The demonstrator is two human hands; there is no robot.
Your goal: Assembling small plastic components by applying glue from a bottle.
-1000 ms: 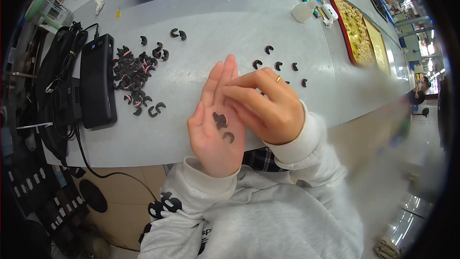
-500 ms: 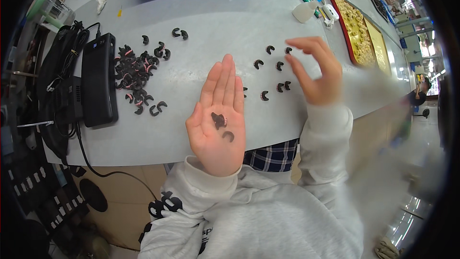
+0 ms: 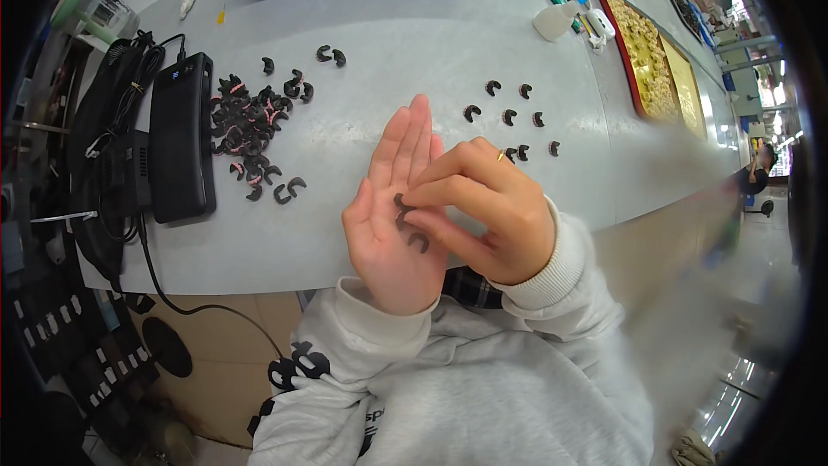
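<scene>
The left hand lies open, palm up, with a few small dark curved pieces resting in its hollow. The right hand is bent over that palm, thumb and forefinger at the uppermost piece — whether it is firmly pinched I cannot tell. On the table, a loose pile of like pieces sits left of the left hand, a black box farther out that way; more, spaced apart, lie just beyond the right hand's knuckles.

The pieces look light and fairly stiff, perhaps rubbery or plastic, and probably easy to drop given their size. A fingertip pinch on the thick outer curve should suit best — the pinkish inner edge seen on some looks finer and may mark or chip.
</scene>
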